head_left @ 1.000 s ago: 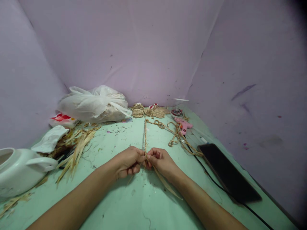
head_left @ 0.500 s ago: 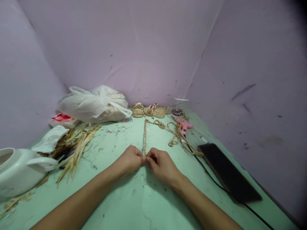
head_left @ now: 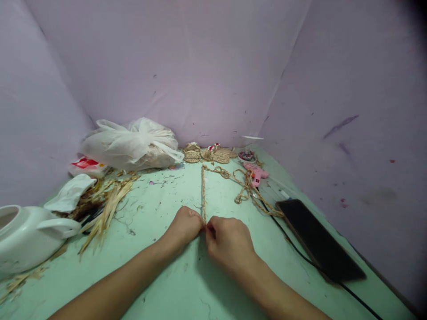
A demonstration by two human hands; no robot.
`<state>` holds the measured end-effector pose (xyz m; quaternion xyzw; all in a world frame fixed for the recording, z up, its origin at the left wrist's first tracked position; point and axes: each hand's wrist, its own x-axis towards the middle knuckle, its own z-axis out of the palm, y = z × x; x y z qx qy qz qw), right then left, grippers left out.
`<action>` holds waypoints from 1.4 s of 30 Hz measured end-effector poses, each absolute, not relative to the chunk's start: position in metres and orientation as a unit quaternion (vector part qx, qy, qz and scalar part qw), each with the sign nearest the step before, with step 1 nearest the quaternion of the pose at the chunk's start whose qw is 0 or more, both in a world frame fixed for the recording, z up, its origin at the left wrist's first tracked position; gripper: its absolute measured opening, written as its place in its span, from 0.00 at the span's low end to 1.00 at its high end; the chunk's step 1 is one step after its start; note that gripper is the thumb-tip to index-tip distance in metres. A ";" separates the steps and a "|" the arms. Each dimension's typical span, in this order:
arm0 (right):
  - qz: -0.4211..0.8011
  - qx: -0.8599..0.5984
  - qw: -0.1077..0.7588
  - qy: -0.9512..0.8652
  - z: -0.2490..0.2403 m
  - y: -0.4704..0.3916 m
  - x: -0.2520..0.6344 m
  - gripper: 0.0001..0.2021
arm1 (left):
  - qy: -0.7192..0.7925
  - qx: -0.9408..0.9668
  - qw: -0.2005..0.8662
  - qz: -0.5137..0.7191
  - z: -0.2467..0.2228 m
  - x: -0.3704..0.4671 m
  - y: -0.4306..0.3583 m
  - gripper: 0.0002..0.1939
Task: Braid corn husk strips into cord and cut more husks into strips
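A thin braided straw cord [head_left: 203, 191] runs straight toward me along the green surface, and its near end lies between my hands. My left hand [head_left: 187, 223] pinches that end, thumb and fingers pressed together. Close on its right, my right hand [head_left: 230, 240] is also closed at the cord's end, with its fingertips together. The strands between the fingertips are too small to make out. Beyond, the cord bends right and continues as a loose tangle [head_left: 247, 182].
Left: a white teapot [head_left: 30, 238], dry straw strips [head_left: 108, 209] and a white plastic bag [head_left: 133, 146]. Right: a pink glue gun [head_left: 256, 173], a black cable and a dark phone [head_left: 320, 240]. Woven straw slippers [head_left: 216, 154] and a small bowl [head_left: 247, 157] lie at the back.
Both hands have shifted slightly toward me. My right hand has turned more palm down, and the near end of the cord has moved a little right.
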<state>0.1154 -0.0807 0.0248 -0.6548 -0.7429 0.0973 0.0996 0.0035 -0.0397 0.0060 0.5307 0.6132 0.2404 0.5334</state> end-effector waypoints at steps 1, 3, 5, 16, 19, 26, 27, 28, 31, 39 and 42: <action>0.095 -0.647 0.100 -0.750 0.023 -0.083 0.113 0.10 | 0.619 0.502 0.555 0.240 0.010 0.004 -0.041 0.08; 0.086 -0.625 0.090 -0.771 0.018 -0.087 0.109 0.09 | 0.618 0.459 0.591 0.241 0.015 0.005 -0.042 0.10; 0.081 -0.600 0.074 -0.793 0.013 -0.090 0.106 0.10 | 0.605 0.454 0.604 0.252 0.017 0.005 -0.042 0.09; 0.399 -0.618 0.392 -0.552 0.017 -0.060 0.129 0.09 | 0.534 0.553 0.611 0.189 0.021 -0.010 -0.033 0.07; 0.631 -0.545 0.355 -0.422 0.013 -0.052 0.127 0.07 | 0.520 0.572 0.607 0.184 0.021 -0.012 -0.032 0.08; 0.590 -0.543 0.337 -0.493 0.000 -0.046 0.122 0.06 | 0.517 0.642 0.540 0.173 0.013 -0.012 -0.030 0.10; 0.586 -0.539 0.343 -0.498 -0.003 -0.045 0.123 0.06 | 0.517 0.661 0.517 0.168 0.013 -0.012 -0.030 0.11; 0.585 -0.535 0.350 -0.500 -0.005 -0.044 0.123 0.06 | 0.520 0.679 0.492 0.162 0.013 -0.013 -0.030 0.11; 0.587 -0.533 0.362 -0.490 -0.009 -0.044 0.122 0.05 | 0.534 0.706 0.449 0.122 0.016 -0.016 -0.029 0.10; 0.587 -0.554 0.368 -0.463 -0.005 -0.049 0.121 0.06 | 0.518 0.722 0.457 0.036 0.051 -0.062 -0.012 0.11; 0.578 -0.560 0.360 -0.472 -0.007 -0.049 0.122 0.06 | 0.618 0.693 0.347 0.130 0.072 -0.099 0.005 0.11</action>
